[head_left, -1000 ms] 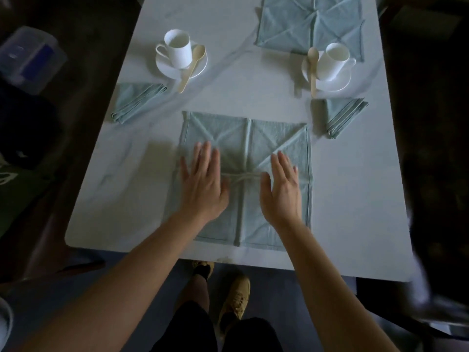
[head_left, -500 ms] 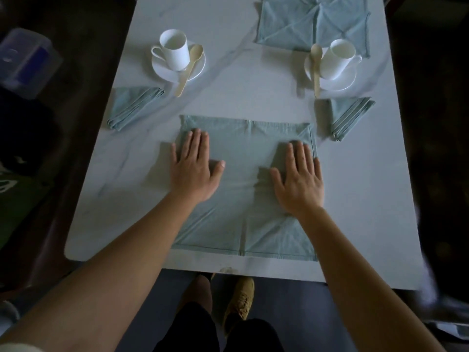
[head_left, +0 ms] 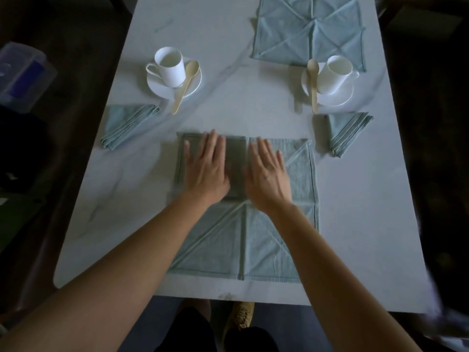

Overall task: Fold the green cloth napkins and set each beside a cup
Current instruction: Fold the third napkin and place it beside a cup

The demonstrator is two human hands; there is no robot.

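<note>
A green cloth napkin lies spread flat at the near edge of the white marble table. My left hand and my right hand both rest palm down on its far half, fingers spread, close together near the centre crease. One folded napkin lies below the left white cup. Another folded napkin lies below the right white cup. Each cup stands on a saucer with a wooden spoon. An unfolded napkin lies at the far right.
A clear plastic box sits off the table to the left on a dark floor. Below the table's near edge my legs and a tan shoe show. Dark chairs flank both sides.
My hands slid outward over the cloth half a second ago, then came back together near the centre crease and further up. The napkin lies flatter.
</note>
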